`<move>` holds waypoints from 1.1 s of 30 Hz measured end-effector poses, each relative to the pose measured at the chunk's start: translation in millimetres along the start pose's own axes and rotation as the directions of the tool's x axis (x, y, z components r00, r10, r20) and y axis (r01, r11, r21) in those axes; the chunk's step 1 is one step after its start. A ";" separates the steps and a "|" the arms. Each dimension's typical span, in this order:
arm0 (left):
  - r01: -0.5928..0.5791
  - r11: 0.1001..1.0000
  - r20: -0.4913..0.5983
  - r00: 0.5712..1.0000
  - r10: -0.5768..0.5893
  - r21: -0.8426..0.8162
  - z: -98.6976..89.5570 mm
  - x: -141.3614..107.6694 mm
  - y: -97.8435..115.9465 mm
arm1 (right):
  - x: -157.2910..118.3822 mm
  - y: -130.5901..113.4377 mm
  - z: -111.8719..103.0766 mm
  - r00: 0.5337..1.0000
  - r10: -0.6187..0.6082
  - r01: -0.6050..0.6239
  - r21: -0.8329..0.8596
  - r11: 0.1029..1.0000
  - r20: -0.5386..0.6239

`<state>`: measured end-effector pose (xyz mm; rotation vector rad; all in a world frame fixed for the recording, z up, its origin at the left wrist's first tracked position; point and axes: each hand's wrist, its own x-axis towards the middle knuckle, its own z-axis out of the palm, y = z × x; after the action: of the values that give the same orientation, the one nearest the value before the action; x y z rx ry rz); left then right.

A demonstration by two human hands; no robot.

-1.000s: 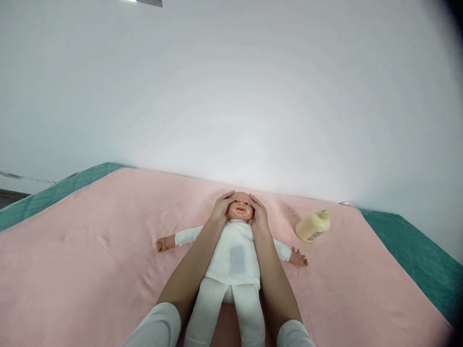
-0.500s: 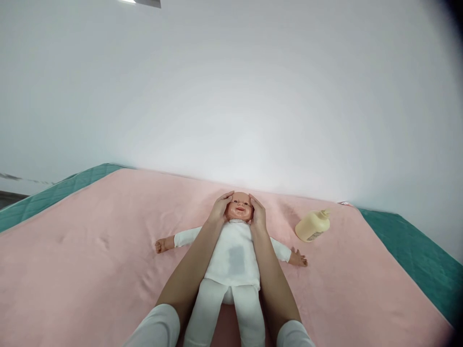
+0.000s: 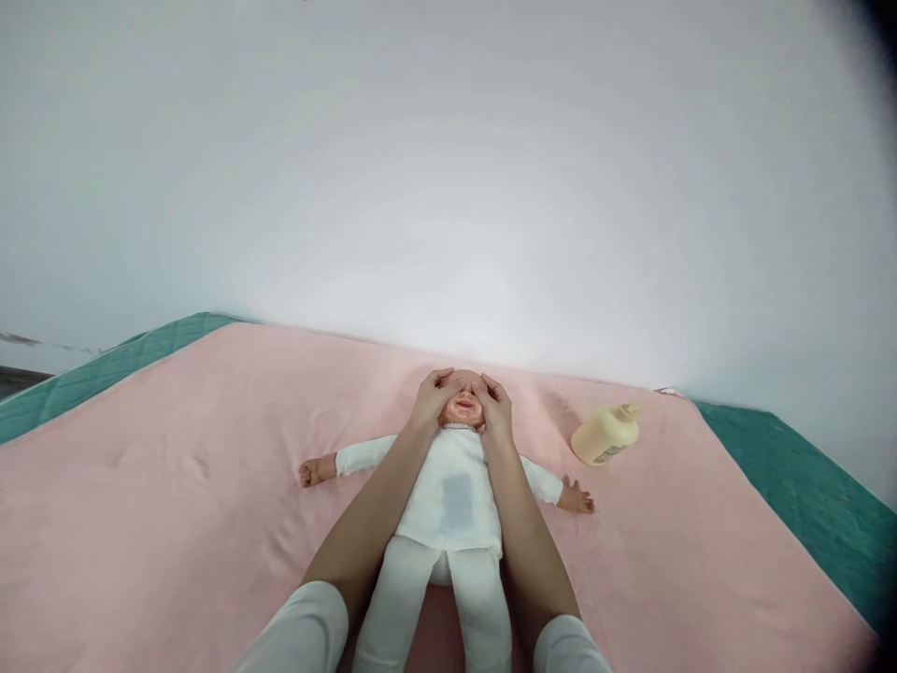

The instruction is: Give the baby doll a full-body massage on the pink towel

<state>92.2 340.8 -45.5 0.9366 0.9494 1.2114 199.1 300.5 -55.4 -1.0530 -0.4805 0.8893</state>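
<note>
While L hand [image 3: 429, 400] & R hand [image 3: 497, 404], fingers half-open, cup doll's head [image 3: 463, 409], lower ctr, thumbs [image 3: 452, 386] hide its eyes.

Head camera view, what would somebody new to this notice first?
Probably the doll in white clothes, lying face up with arms spread, in the middle of the pink sheet. Next, the left hand and right hand cup its head from both sides, thumbs over the eye area. Toward the right, the pale yellow bottle stands out on the sheet.

Head view looks forward, down along doll [image 3: 455, 505]
</note>
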 end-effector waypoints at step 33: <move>0.247 0.932 0.035 0.969 -0.246 -0.265 1.3 -3.3 18.9 | 3.1 -5.6 4.0 0.985 0.173 -0.167 0.189 0.968 -0.015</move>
<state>87.0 339.6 -27.0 0.5841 0.8490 1.0906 200.3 304.0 -48.8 -0.9436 -0.2766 1.0473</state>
